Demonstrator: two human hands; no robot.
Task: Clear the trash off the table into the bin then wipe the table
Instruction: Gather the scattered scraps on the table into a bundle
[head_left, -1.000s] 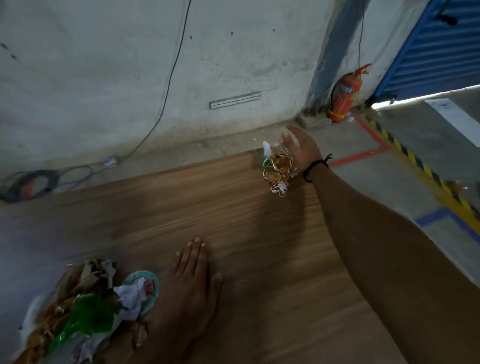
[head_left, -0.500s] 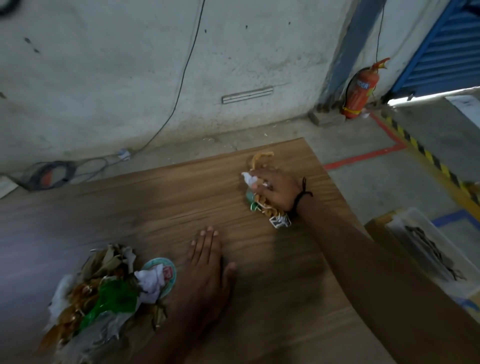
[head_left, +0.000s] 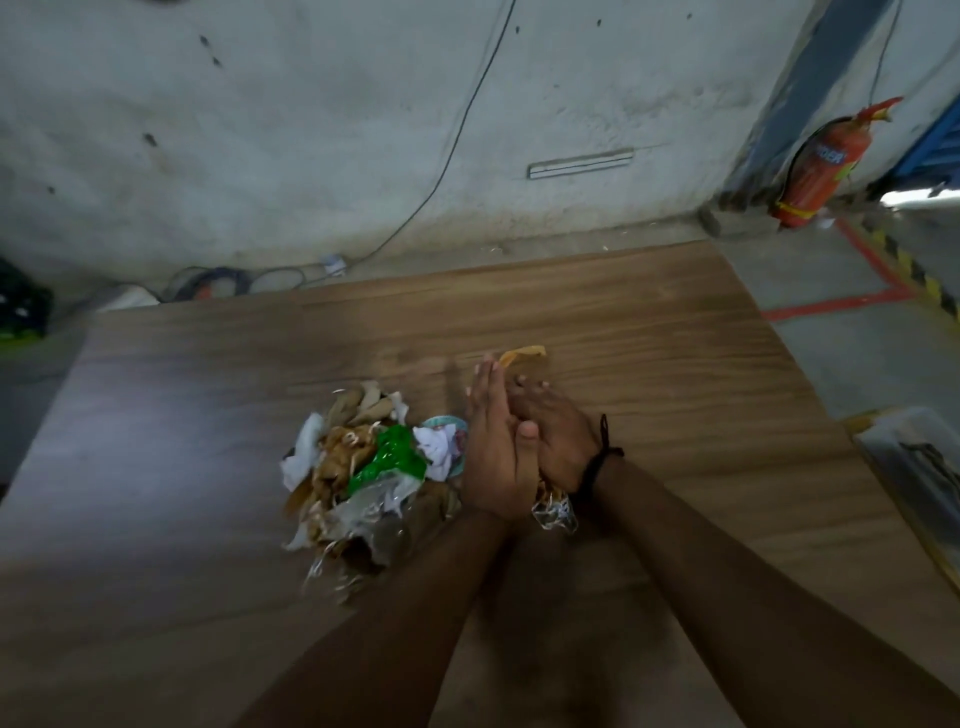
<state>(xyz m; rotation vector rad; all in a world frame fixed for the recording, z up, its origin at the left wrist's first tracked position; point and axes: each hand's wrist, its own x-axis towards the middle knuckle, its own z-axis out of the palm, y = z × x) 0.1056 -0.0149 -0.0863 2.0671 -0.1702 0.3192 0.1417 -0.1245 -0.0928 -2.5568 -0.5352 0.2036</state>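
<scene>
Pulling scraps (head_left: 556, 512) to pile (head_left: 363, 467), R hand (head_left: 553, 439) fingers (head_left: 527, 389) flat atop; L hand (head_left: 493, 457) now upright, straight-fingered.

Our right hand (head_left: 558, 441) has dragged the small bundle of scraps (head_left: 553, 512) from the table's (head_left: 675, 332) 1 o'clock corner to the middle and now lies over it. Our left hand (head_left: 493, 452), flat before, has tipped onto its edge against the right, at 3 o'clock of the big pile (head_left: 358, 467)
</scene>
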